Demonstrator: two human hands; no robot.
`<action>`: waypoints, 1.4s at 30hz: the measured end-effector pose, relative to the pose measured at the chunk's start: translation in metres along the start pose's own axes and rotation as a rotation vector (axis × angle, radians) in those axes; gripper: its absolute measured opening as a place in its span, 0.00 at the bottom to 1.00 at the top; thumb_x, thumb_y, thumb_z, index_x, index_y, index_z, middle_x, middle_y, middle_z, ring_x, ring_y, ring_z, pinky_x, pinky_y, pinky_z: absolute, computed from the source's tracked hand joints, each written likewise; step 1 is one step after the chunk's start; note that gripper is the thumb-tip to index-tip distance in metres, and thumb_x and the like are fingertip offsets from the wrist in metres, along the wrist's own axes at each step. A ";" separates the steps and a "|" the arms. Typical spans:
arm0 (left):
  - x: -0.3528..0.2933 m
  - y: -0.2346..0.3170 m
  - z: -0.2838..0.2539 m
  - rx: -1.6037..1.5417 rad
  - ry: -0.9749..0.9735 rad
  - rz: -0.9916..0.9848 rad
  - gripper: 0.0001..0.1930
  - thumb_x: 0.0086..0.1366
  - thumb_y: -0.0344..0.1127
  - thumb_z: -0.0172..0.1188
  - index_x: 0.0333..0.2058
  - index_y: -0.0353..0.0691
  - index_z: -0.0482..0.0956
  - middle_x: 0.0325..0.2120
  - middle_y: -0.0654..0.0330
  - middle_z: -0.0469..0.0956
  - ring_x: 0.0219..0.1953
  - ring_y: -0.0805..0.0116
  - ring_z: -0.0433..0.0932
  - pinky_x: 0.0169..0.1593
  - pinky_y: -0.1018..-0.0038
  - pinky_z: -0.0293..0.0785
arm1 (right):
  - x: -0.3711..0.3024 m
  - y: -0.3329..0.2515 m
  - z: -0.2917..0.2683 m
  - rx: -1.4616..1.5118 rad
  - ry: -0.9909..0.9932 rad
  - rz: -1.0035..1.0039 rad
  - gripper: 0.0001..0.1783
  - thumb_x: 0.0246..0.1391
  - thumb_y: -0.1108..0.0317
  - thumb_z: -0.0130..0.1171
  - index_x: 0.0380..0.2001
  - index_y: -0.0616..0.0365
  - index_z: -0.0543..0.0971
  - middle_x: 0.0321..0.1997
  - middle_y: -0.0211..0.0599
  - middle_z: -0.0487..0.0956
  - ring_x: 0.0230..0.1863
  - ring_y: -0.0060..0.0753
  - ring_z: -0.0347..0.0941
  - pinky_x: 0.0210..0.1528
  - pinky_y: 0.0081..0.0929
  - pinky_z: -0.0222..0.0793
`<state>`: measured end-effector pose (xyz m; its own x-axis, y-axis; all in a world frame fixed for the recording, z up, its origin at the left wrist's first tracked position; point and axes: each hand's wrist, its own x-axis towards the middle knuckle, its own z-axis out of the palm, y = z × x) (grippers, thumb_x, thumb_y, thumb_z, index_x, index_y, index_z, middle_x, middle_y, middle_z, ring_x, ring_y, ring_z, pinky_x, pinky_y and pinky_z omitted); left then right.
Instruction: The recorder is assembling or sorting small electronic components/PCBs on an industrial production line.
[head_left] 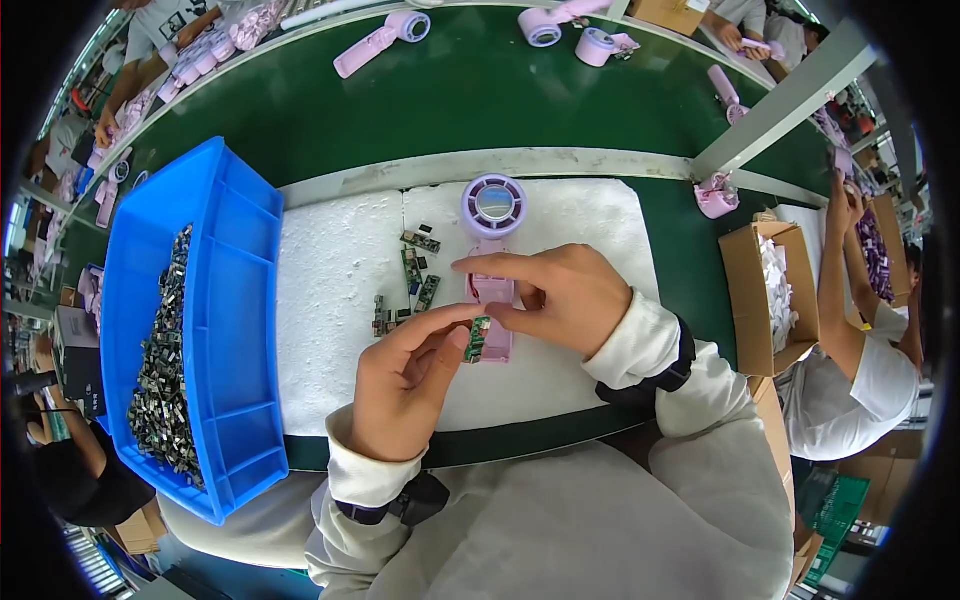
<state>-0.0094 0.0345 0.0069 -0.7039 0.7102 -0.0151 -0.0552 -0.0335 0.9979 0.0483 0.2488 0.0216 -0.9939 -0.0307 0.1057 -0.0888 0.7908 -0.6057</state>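
My left hand [408, 375] pinches a small green circuit board [477, 340] between thumb and index finger, over the lower end of an open pink handle shell [498, 347]. Joined to the shell is a round lilac fan head [494, 206] with a ringed grille, lying at the far side of the white foam sheet [330, 290]. My right hand [565, 295] reaches across the shell from the right, index finger stretched out and thumb apart from it, close to the left fingertip. A red wire shows inside the shell. Several loose circuit boards [412, 270] lie left of the shell.
At the left stands a blue bin [235, 330] with many small circuit boards. A cardboard box [735, 290] with white pieces stands at the right. Behind a pale rail, more handheld fans [385, 42] lie on the green belt. A slanted post [785, 100] rises at the right; co-workers sit around.
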 end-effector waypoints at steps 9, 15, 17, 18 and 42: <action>0.003 -0.013 0.012 -0.237 -0.065 -0.098 0.16 0.66 0.17 0.58 0.53 0.30 0.76 0.45 0.57 0.80 0.46 0.72 0.80 0.49 0.78 0.75 | 0.005 0.018 0.004 -0.245 0.110 -0.293 0.17 0.49 0.67 0.67 0.45 0.44 0.82 0.24 0.30 0.81 0.22 0.36 0.77 0.27 0.31 0.74; 0.001 -0.005 0.014 -0.103 -0.212 -0.141 0.17 0.64 0.15 0.60 0.51 0.29 0.76 0.43 0.57 0.81 0.43 0.70 0.83 0.47 0.77 0.78 | -0.004 0.029 0.002 -0.018 0.087 -0.339 0.10 0.51 0.67 0.66 0.38 0.48 0.83 0.24 0.29 0.81 0.23 0.35 0.78 0.25 0.31 0.72; -0.002 -0.006 0.010 -0.046 -0.220 -0.156 0.17 0.63 0.16 0.61 0.51 0.29 0.76 0.43 0.56 0.81 0.41 0.70 0.83 0.46 0.77 0.79 | -0.001 0.022 0.012 0.096 0.172 -0.306 0.06 0.53 0.66 0.65 0.36 0.49 0.84 0.24 0.29 0.81 0.23 0.34 0.78 0.24 0.31 0.71; -0.002 -0.007 0.007 -0.063 -0.262 -0.137 0.17 0.63 0.16 0.61 0.51 0.29 0.76 0.43 0.56 0.81 0.41 0.70 0.83 0.46 0.77 0.79 | 0.001 0.018 0.016 0.100 0.216 -0.292 0.05 0.54 0.65 0.65 0.34 0.50 0.84 0.23 0.30 0.81 0.23 0.34 0.77 0.24 0.31 0.71; 0.002 -0.021 0.002 0.069 0.241 0.069 0.15 0.66 0.20 0.60 0.52 0.31 0.78 0.36 0.56 0.82 0.38 0.71 0.82 0.45 0.77 0.78 | -0.005 0.013 0.026 0.207 0.215 -0.324 0.06 0.42 0.71 0.66 0.27 0.52 0.81 0.19 0.29 0.77 0.19 0.32 0.72 0.22 0.29 0.67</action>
<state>-0.0080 0.0381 -0.0137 -0.8532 0.5194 0.0472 0.0417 -0.0223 0.9989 0.0506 0.2433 -0.0071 -0.8785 -0.1115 0.4646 -0.4265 0.6211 -0.6575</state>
